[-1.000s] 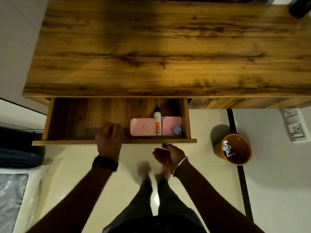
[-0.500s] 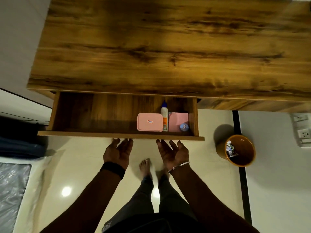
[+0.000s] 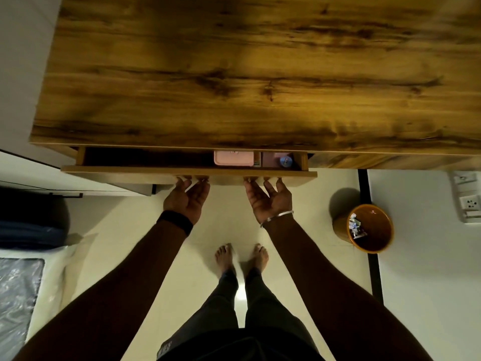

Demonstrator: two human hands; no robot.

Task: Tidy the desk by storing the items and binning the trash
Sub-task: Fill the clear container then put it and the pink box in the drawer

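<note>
Two hands on the drawer (image 3: 130,173) and it's nearly home, with only a thin strip open under the desk (image 3: 260,74) edge. Any tips for finishing it clean? (OP)

I'd push evenly, left hand (image 3: 186,200) and right hand (image 3: 268,201) together, straight in, so it doesn't skew on its runners. Go slow at the end, I reckon, or the pink box (image 3: 233,158) and the small blue round thing (image 3: 285,161) near it at the right end could slide about. (reply)

And the fingers? (OP)

Both sets of fingers (image 3: 182,182) are straight and a bit spread, tips pressed on the drawer's front panel, holding nothing. Slip them clear of the gap before the front meets the desk. Trash (image 3: 356,227) is sitting in the orange bin (image 3: 377,246) on the floor off to the right, so this looks like the last bit. (reply)
</note>
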